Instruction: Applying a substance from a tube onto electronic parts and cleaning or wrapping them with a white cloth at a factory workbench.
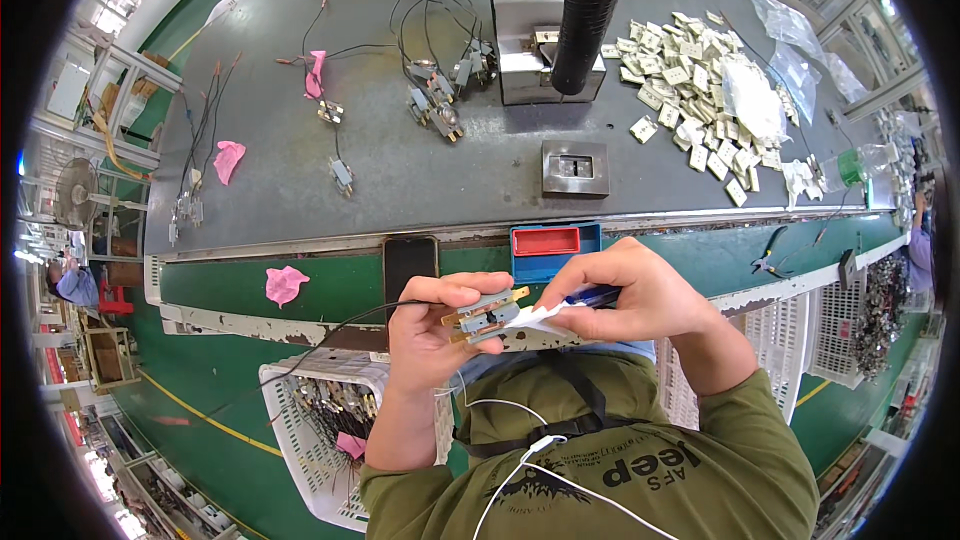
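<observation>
The connector (490,319) is sitting in the left hand (420,342); a block (575,170) is lying before the machine (520,15), pieces (677,76) spreading to their right.

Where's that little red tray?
In the head view, the red tray sits just right of the middle, inside the blue tray, between the dark phone and the right hand.

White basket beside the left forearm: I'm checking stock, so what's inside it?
Inside the white basket lie small grey and metal-coloured parts and a pink scrap. The left forearm covers part of its right side; whatever lies beneath the top layer is hidden.
</observation>
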Demonstrator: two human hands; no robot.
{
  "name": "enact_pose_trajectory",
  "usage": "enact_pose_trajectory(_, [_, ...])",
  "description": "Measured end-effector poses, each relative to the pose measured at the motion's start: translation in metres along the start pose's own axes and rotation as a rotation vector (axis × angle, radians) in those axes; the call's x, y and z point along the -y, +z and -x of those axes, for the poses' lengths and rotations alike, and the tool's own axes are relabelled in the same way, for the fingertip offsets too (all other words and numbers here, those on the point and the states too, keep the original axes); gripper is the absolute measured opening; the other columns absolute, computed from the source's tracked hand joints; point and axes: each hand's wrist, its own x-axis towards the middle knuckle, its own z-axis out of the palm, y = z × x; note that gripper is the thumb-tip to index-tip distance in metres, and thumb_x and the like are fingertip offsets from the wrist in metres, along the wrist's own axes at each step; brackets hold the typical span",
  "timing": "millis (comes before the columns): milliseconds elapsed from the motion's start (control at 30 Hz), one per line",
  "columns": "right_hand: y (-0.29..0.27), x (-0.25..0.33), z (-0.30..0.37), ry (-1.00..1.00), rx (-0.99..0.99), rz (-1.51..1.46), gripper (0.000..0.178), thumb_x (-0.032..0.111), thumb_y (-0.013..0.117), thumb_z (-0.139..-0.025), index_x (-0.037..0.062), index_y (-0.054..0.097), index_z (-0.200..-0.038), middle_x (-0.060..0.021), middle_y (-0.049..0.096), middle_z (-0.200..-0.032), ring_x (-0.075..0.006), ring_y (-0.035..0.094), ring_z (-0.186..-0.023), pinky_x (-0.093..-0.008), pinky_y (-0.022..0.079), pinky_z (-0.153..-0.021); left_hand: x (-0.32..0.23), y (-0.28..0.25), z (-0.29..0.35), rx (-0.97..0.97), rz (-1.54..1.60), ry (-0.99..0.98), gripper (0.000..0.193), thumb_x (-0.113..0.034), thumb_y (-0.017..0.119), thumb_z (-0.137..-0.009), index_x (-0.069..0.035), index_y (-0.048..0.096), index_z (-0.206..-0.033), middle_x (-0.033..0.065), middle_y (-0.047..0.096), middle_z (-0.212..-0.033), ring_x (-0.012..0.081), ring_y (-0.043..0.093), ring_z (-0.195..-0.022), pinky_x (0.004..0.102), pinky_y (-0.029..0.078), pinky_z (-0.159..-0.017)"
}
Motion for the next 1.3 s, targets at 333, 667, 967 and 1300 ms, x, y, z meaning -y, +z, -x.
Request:
enact_pose_trajectory(333, [0.0, 0.002, 0.004, 0.038, -0.034, 0.015, 0.01, 0.009, 0.064, -0.082, 0.0051, 0.065, -0.091, -0.0018, 0.057, -0.058, -0.007, 0.054, -0.051, -0.0226, 0.04, -0.048, 0.002, 0.001, 0.0, 0.004, -0.024, 0.013, 0.055, -0.015, 0.084, -0.059, -0.006, 0.048, -0.099, 0.0197, 0.061, -0.108, 0.0298, 0.061, -0.101, 0.0381, 0.055, -0.084])
enact_pose_trajectory(667, [0.011, 0.0, -0.002, 0.002, -0.164, 0.002, 0.006, 0.0, 0.065, -0.075, -0.0002, 0.066, -0.081, -0.0043, 0.062, -0.058, -0.0073, 0.057, -0.044, -0.0191, 0.042, -0.041, 0.003, -0.002, -0.001, 0.086, 0.08, 0.013, 0.048, -0.001, 0.078, -0.067, -0.005, 0.048, -0.103, 0.0241, 0.057, -0.114, 0.0302, 0.057, -0.108, 0.0397, 0.051, -0.089])
enact_pose_trajectory(967, [-0.002, -0.016, 0.013, 0.225, -0.291, -0.16, 0.009, 0.007, 0.063, -0.078, 0.0006, 0.059, -0.084, -0.0032, 0.058, -0.061, -0.0052, 0.051, -0.043, -0.0174, 0.038, -0.039, -0.03, -0.07, 0.035, -0.229, -0.288, 0.331, 0.044, -0.014, 0.077, -0.072, -0.006, 0.05, -0.105, 0.0177, 0.057, -0.112, 0.0295, 0.059, -0.097, 0.0391, 0.052, -0.079])
enact_pose_trajectory(1300, [0.001, -0.064, 0.016, 0.286, -0.362, -0.23, 0.011, 0.011, 0.061, -0.085, 0.0018, 0.055, -0.087, -0.0006, 0.052, -0.057, -0.0036, 0.043, -0.039, -0.0172, 0.031, -0.034, 0.013, -0.285, 0.337, -1.517, 0.123, 0.254, 0.037, -0.03, 0.06, -0.088, -0.003, 0.055, -0.112, 0.0101, 0.059, -0.112, 0.0206, 0.056, -0.105, 0.0309, 0.044, -0.093])
